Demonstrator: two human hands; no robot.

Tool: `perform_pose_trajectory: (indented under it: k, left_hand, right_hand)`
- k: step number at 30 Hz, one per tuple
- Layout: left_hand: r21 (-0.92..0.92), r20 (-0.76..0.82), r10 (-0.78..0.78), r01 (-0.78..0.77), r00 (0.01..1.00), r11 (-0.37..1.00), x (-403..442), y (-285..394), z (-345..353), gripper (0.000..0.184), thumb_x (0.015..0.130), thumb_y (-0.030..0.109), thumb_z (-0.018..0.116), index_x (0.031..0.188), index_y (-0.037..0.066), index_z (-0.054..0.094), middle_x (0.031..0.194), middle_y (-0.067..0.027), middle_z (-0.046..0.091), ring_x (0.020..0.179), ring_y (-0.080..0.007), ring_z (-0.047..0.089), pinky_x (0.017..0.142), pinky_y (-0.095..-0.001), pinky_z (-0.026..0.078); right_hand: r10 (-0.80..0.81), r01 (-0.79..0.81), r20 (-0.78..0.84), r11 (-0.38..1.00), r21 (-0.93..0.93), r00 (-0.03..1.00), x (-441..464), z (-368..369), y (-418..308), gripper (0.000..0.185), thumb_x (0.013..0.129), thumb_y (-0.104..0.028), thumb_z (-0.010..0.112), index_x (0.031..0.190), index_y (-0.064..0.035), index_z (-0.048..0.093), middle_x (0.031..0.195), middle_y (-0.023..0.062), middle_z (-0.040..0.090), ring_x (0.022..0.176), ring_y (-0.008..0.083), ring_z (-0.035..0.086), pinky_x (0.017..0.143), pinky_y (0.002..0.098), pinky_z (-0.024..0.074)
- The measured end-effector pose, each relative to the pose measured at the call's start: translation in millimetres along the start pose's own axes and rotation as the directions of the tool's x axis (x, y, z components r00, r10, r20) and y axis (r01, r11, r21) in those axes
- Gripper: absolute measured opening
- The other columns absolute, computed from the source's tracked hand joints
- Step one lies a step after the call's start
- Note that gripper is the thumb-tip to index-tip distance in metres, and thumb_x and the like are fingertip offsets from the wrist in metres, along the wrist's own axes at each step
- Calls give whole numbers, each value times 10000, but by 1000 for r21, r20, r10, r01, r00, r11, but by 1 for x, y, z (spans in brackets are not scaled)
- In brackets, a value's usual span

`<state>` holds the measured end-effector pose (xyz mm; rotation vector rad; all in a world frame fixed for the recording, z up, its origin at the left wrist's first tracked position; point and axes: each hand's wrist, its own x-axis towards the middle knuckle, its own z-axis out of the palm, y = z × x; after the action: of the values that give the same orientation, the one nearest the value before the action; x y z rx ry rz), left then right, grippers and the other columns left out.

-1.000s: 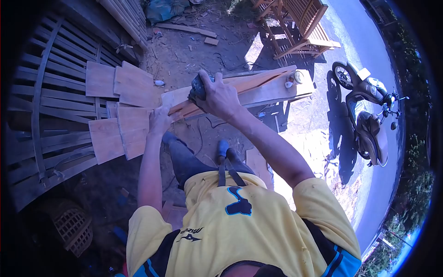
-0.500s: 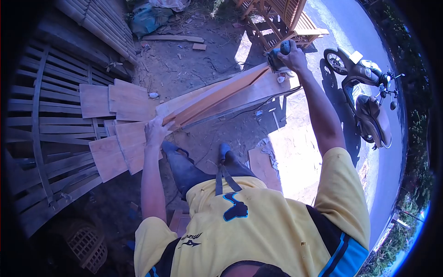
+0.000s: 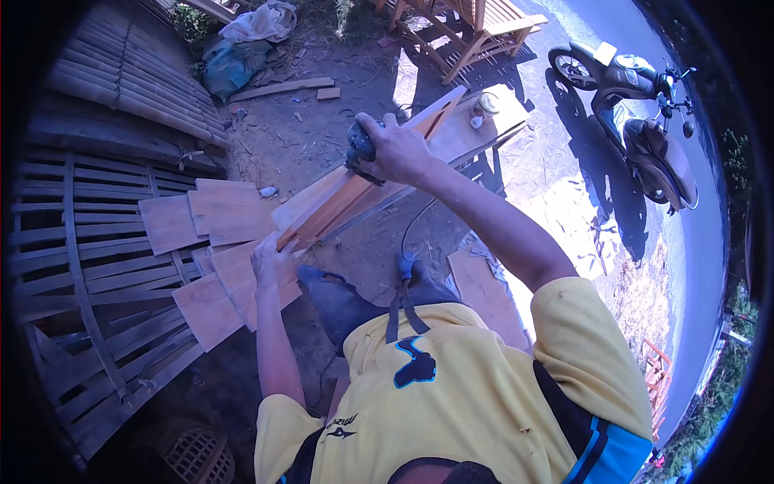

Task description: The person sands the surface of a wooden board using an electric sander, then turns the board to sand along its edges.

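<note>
My right hand (image 3: pixel 397 152) is wrapped round a dark power tool (image 3: pixel 360 150), which rests on the upper edge of a long reddish wooden board (image 3: pixel 326 210). At the board's near left end, my left hand (image 3: pixel 270 260) grips it with closed fingers. The board stands tilted on edge along a narrow wooden bench (image 3: pixel 459 135). Near the bench's far end sit a glass jar (image 3: pixel 488 102) and a small white item (image 3: pixel 476 122). The tool's underside is hidden from view.
Flat wooden pieces (image 3: pixel 234 211) lie on a slatted bamboo platform (image 3: pixel 105 242) at left. A black cable (image 3: pixel 413 226) hangs below the bench. Wooden chairs (image 3: pixel 463 36) stand beyond, and a motorbike (image 3: pixel 633 121) is parked at right. Another board (image 3: pixel 484 286) lies near my feet.
The right hand with the tool went out to the board's far end, then came back to its middle. The left hand stays at the near end. The whole view has shifted.
</note>
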<state>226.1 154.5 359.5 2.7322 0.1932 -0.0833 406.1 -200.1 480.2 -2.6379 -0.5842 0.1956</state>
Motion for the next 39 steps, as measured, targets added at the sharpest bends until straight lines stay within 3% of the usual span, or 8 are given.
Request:
perform_pose_trajectory:
  k: [5,8,12,16,21,24,33,39]
  left_hand:
    - [40,6,-1,0,1000,999,3,0,1,388,892,445,835,985,82,734,913,-153,758,867,-390,737,760,-500,544]
    - [-13,-11,11,-11,1000,1000,2,3,0,388,890,452,838,996,92,743,911,-144,761,856,-382,739,755,-495,545]
    - [24,4,-13,12,1000,1000,4,13,-8,381,888,453,840,1000,99,751,900,-142,761,852,-382,739,753,-492,543]
    - [-47,-9,-4,4,1000,999,7,17,-10,383,882,459,844,994,103,754,889,-142,760,847,-381,739,749,-494,539]
    - [5,46,-83,83,995,997,7,9,-6,401,880,471,841,991,97,751,897,-148,762,845,-390,738,746,-502,540]
    - [-3,-11,-36,36,999,999,5,5,4,421,888,481,827,992,81,747,898,-159,759,856,-398,737,759,-506,545]
    - [50,-2,-55,55,998,997,8,8,-2,449,865,469,845,1055,69,767,975,-180,777,905,-409,747,800,-511,569]
    - [60,-119,52,-45,992,997,3,3,4,438,888,489,832,1034,85,745,888,-181,760,868,-420,736,765,-517,534]
  right_hand:
    - [177,-195,-186,977,-84,967,38,-48,124,854,854,-466,811,1559,-170,432,1190,321,661,1036,502,723,913,568,592]
    - [312,-344,-246,934,-100,918,69,-77,207,840,856,-550,775,1535,-174,453,1247,310,670,1106,475,723,957,542,594]
    - [394,-422,-256,905,-62,883,80,-87,232,816,861,-551,767,1514,-167,465,1282,303,665,1138,470,714,981,542,587]
    - [205,-224,-186,970,-90,961,55,-77,185,859,838,-501,791,1553,-168,450,1280,309,661,1157,479,704,1010,548,573]
    - [379,-403,-221,912,-79,899,76,-94,210,827,855,-506,789,1524,-146,461,1276,304,665,1150,470,710,996,545,580]
    - [331,-360,-202,924,-128,922,72,-85,191,835,855,-497,796,1529,-142,456,1250,308,670,1130,469,719,977,546,588]
    - [13,-7,-81,997,72,997,2,12,-23,871,830,-323,859,1544,-134,397,1148,293,599,889,501,730,764,554,619]
    - [-220,213,33,965,155,975,-20,60,-95,873,830,-356,848,1556,-157,404,1203,287,574,851,468,733,690,531,621]
